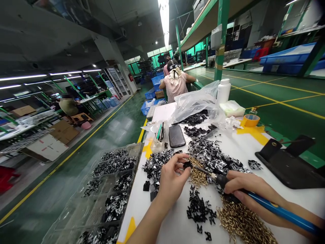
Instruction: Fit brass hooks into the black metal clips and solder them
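My left hand (pixel 175 173) pinches a small black plastic part (pixel 188 165) between thumb and fingers. My right hand (pixel 243 186) grips a blue-handled soldering iron (pixel 276 210), its thin metal tip reaching the black part. Below the tip lies a heap of small brass inserts (pixel 196 176), and a larger heap of them (pixel 241 220) sits by my right wrist. Loose black plastic pieces (pixel 199 208) lie between my hands. Black-and-silver parts (pixel 213 156) are piled beyond the iron on the white table (pixel 172 230).
A clear compartment box (pixel 109 189) of black-and-silver parts lies along the table's left edge. Farther along are a phone (pixel 177 136), a plastic bag (pixel 195 101), a white bottle (pixel 223 90) and a tape roll (pixel 251 120). A black stand (pixel 286 162) sits right. A co-worker (pixel 175 81) sits beyond.
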`<state>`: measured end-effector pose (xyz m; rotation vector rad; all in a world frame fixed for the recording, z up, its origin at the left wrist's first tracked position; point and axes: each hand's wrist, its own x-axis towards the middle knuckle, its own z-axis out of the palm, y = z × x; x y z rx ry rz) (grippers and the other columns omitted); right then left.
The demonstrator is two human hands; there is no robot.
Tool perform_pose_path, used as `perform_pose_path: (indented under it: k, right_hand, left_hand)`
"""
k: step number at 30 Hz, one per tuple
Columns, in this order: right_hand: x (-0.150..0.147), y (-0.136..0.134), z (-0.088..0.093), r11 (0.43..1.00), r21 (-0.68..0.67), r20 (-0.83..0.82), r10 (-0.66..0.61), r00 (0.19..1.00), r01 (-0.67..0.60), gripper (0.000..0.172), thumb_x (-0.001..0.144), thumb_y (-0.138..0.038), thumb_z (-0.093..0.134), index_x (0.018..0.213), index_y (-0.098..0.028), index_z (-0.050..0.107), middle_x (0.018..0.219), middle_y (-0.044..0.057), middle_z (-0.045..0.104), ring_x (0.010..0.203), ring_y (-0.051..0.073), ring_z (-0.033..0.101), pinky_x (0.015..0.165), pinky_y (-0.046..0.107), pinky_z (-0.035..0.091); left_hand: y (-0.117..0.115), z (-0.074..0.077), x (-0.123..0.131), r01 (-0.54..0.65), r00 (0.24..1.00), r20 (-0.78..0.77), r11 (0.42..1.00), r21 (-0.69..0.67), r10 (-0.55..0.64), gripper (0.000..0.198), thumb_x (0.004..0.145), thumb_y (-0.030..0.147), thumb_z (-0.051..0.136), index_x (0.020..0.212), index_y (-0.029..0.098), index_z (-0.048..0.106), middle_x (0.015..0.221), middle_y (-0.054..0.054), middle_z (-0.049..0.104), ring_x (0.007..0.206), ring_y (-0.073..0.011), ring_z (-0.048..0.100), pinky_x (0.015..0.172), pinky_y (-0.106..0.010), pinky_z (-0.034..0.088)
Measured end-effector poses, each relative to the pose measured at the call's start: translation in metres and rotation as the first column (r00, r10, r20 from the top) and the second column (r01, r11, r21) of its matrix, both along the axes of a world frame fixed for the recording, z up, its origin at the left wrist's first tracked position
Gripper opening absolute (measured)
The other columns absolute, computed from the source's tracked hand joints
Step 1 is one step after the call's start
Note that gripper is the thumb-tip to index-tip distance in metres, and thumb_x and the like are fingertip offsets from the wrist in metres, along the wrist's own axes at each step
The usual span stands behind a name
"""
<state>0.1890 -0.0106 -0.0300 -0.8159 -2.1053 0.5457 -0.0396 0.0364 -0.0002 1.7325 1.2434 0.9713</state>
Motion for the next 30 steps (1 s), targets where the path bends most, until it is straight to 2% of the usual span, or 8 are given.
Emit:
perform_pose_path:
  k: [7, 11, 16, 23, 30]
  right_hand:
    - [-0.001, 0.0, 0.002, 0.999, -0.014, -0.015, -0.03, 0.999, 0.03, 0.023, 0.087, -0.01, 0.035, 0.089, -0.023, 0.053, 0.073, 0.001, 0.053, 0.063, 0.013, 0.054, 0.054, 0.023, 0.04]
    - [0.0, 0.002, 0.004, 0.999, 0.007, -0.025, -0.039, 0.999, 0.039, 0.023, 0.086, -0.01, 0.036, 0.086, -0.024, 0.054, 0.071, 0.001, 0.055, 0.059, 0.013, 0.055, 0.052, 0.022, 0.04]
    - [0.003, 0.006, 0.005, 0.999, -0.014, -0.027, -0.045, 0.999, 0.044, 0.023, 0.085, -0.012, 0.037, 0.082, -0.024, 0.057, 0.073, 0.002, 0.059, 0.061, 0.013, 0.057, 0.052, 0.023, 0.041]
    - [0.003, 0.006, 0.009, 0.989, -0.146, -0.138, -0.02, 0.99, 0.0, 0.022, 0.084, -0.015, 0.039, 0.078, -0.023, 0.059, 0.07, 0.0, 0.057, 0.058, 0.011, 0.053, 0.055, 0.023, 0.042]
    - [0.006, 0.008, 0.014, 0.978, -0.207, -0.151, 0.0, 0.989, -0.031, 0.02, 0.083, -0.012, 0.041, 0.08, -0.021, 0.059, 0.073, 0.0, 0.057, 0.067, 0.012, 0.053, 0.063, 0.026, 0.042]
  left_hand:
    - [-0.001, 0.0, -0.001, 0.015, 0.998, -0.057, 0.995, 0.102, -0.01, 0.028, 0.076, 0.009, 0.056, 0.099, 0.026, 0.059, 0.086, 0.001, 0.059, 0.079, -0.0123, 0.055, 0.063, -0.02, 0.044]
    - [0.0, 0.001, -0.002, 0.036, 0.996, -0.082, 0.991, 0.129, -0.026, 0.028, 0.076, 0.008, 0.056, 0.097, 0.025, 0.059, 0.087, 0.001, 0.06, 0.078, -0.0122, 0.055, 0.064, -0.02, 0.044]
    - [0.002, 0.006, -0.005, 0.056, 0.998, -0.046, 0.997, 0.057, -0.053, 0.019, 0.077, 0.011, 0.057, 0.093, 0.022, 0.058, 0.087, 0.0, 0.059, 0.07, -0.0115, 0.054, 0.061, -0.021, 0.042]
    - [0.003, 0.011, -0.009, 0.079, 0.997, -0.02, 0.996, -0.034, -0.08, 0.017, 0.078, 0.014, 0.058, 0.093, 0.02, 0.055, 0.091, -0.001, 0.056, 0.07, -0.0109, 0.051, 0.062, -0.021, 0.039]
    - [0.003, 0.013, -0.009, 0.066, 0.998, -0.005, 0.994, -0.089, -0.067, 0.017, 0.078, 0.018, 0.059, 0.094, 0.019, 0.053, 0.079, 0.0, 0.052, 0.068, -0.0114, 0.048, 0.061, -0.02, 0.038]
